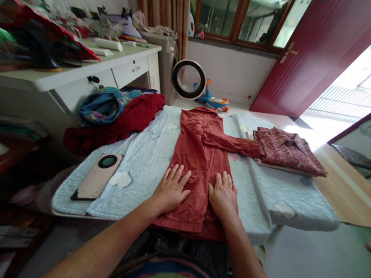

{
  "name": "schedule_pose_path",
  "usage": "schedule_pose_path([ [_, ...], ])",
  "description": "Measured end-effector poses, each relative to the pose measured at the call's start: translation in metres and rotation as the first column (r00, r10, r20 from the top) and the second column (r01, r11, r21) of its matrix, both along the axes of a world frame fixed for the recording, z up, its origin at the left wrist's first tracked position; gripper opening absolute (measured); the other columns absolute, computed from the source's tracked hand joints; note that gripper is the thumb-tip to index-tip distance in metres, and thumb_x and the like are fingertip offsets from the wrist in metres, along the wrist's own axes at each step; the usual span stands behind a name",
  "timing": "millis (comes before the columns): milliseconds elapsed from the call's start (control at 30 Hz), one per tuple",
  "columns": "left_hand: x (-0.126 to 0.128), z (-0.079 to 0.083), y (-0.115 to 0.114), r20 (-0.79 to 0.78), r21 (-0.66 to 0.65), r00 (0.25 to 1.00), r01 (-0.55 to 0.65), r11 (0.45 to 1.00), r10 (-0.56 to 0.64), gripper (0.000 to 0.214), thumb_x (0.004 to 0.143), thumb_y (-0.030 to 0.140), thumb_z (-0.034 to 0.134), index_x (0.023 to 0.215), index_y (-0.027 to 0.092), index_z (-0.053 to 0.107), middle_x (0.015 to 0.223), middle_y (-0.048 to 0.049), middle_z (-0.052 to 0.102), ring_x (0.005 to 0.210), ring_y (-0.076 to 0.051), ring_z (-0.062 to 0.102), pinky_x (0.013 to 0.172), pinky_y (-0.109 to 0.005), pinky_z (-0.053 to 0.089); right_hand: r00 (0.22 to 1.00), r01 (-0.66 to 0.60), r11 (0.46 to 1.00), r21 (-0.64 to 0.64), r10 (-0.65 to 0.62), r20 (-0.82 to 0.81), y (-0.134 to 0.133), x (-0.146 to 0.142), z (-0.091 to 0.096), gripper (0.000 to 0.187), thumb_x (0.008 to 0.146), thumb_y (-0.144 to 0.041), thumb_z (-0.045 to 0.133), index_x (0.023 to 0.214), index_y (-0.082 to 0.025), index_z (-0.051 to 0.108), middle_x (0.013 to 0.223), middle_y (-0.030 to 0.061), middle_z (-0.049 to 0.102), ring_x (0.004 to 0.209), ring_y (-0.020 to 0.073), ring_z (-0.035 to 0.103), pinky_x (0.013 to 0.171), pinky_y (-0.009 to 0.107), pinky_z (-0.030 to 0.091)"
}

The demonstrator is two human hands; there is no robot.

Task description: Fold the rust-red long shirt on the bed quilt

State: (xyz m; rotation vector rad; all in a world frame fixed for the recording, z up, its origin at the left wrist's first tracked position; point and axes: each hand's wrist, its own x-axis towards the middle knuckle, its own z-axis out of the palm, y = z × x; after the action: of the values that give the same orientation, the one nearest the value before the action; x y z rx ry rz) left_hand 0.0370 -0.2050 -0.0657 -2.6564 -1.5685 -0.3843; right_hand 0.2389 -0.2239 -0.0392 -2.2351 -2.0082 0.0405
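A rust-red long-sleeved shirt (203, 160) lies on the cloth-covered table in front of me, its collar at the far end and its hem towards me. One sleeve stretches out to the right, reaching a folded patterned garment. My left hand (172, 188) rests flat on the lower left part of the shirt, beside a pocket flap, with its fingers stretched. Palm down, my right hand (224, 196) presses on the lower right part, its fingers extended. Neither hand grips anything. The shirt's underside is hidden.
The table wears a pale blue quilted cloth (149, 152). A phone (98, 176) lies at its left, below a heap of dark red cloth (129, 119) and blue floral cloth (102, 106). Folded patterned garments (289, 150) sit at the right. Beyond stand a cluttered white desk (113, 66) and an open-doored washing machine (163, 64).
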Motion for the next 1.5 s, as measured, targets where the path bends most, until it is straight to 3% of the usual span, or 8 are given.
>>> schedule_pose_path([
  [233,0.000,-0.004,0.001,0.015,0.006,1.000,0.008,1.000,-0.008,0.065,0.090,0.047,0.054,0.148,0.023,0.037,0.156,-0.0135,0.033,0.146,-0.032,0.024,0.118,-0.050,0.021,1.000,0.016,1.000,0.011,-0.016,-0.004,-0.012,0.005,0.030,0.040,0.092,-0.033,0.048,0.125,-0.014,0.058,0.129,0.0186,0.059,0.121,0.0313,0.052,0.099,0.044,0.036],
  [367,-0.001,-0.003,0.001,0.035,-0.011,0.999,0.011,1.000,-0.011,0.066,0.090,0.048,0.055,0.148,0.022,0.037,0.156,-0.0140,0.032,0.146,-0.032,0.023,0.118,-0.051,0.020,0.979,-0.093,0.988,0.124,0.113,-0.167,0.006,-0.004,0.046,0.037,0.093,-0.027,0.043,0.124,-0.014,0.058,0.123,0.0142,0.063,0.116,0.0250,0.055,0.099,0.035,0.038],
  [567,-0.002,0.004,-0.001,0.094,-0.069,0.995,0.027,0.997,-0.021,0.067,0.090,0.046,0.056,0.148,0.021,0.037,0.156,-0.0159,0.032,0.146,-0.031,0.023,0.118,-0.052,0.021,0.967,-0.048,0.999,0.012,0.050,-0.250,0.037,-0.028,0.038,0.050,0.088,-0.034,0.053,0.132,-0.009,0.050,0.118,0.0198,0.064,0.108,0.0288,0.060,0.090,0.035,0.044],
  [733,-0.012,0.011,0.002,0.273,-0.110,0.960,0.100,0.989,-0.067,0.056,0.094,0.037,0.048,0.146,0.019,0.037,0.155,-0.0138,0.035,0.146,-0.026,0.026,0.118,-0.050,0.026,0.922,-0.035,0.998,0.060,0.055,-0.383,0.048,-0.027,0.028,0.048,0.087,-0.025,0.049,0.134,-0.013,0.047,0.108,0.0128,0.069,0.096,0.0239,0.065,0.082,0.031,0.045],
  [900,-0.026,0.010,0.005,0.486,-0.133,0.864,-0.075,0.988,0.131,0.048,0.094,0.025,0.040,0.140,0.012,0.044,0.150,-0.0162,0.041,0.143,-0.025,0.033,0.118,-0.048,0.030,0.842,-0.002,0.976,0.216,0.118,-0.526,0.051,-0.014,0.020,0.047,0.083,-0.030,0.049,0.128,-0.018,0.053,0.092,0.0059,0.069,0.082,0.0214,0.064,0.074,0.030,0.046],
  [1033,-0.028,0.012,0.006,0.591,-0.242,0.768,-0.120,0.963,0.245,0.048,0.089,0.020,0.043,0.137,0.013,0.045,0.143,-0.0149,0.051,0.134,-0.023,0.046,0.113,-0.044,0.037,0.850,0.048,0.980,0.195,0.062,-0.523,0.050,-0.008,0.006,0.048,0.081,-0.031,0.049,0.127,-0.018,0.054,0.086,0.0043,0.067,0.075,0.0208,0.062,0.072,0.031,0.046],
  [1233,-0.028,0.025,0.048,0.592,-0.538,0.572,-0.245,0.807,0.568,0.040,0.090,0.024,0.046,0.128,0.013,0.051,0.111,-0.0141,0.069,0.106,-0.024,0.065,0.095,-0.038,0.048,0.864,0.054,0.985,0.164,0.036,-0.501,0.051,-0.005,-0.005,0.048,0.080,-0.035,0.051,0.123,-0.016,0.057,0.078,0.0030,0.065,0.073,0.0211,0.060,0.071,0.032,0.044],
  [1500,-0.011,0.017,0.087,0.607,-0.554,0.552,-0.221,0.803,0.571,0.043,0.080,0.020,0.061,0.121,0.011,0.053,0.102,-0.0117,0.070,0.094,-0.021,0.066,0.087,-0.032,0.048,0.772,0.086,0.978,0.190,0.055,-0.633,0.054,0.002,-0.011,0.046,0.076,-0.038,0.056,0.116,-0.014,0.062,0.073,0.0013,0.062,0.068,0.0190,0.057,0.067,0.030,0.043],
])
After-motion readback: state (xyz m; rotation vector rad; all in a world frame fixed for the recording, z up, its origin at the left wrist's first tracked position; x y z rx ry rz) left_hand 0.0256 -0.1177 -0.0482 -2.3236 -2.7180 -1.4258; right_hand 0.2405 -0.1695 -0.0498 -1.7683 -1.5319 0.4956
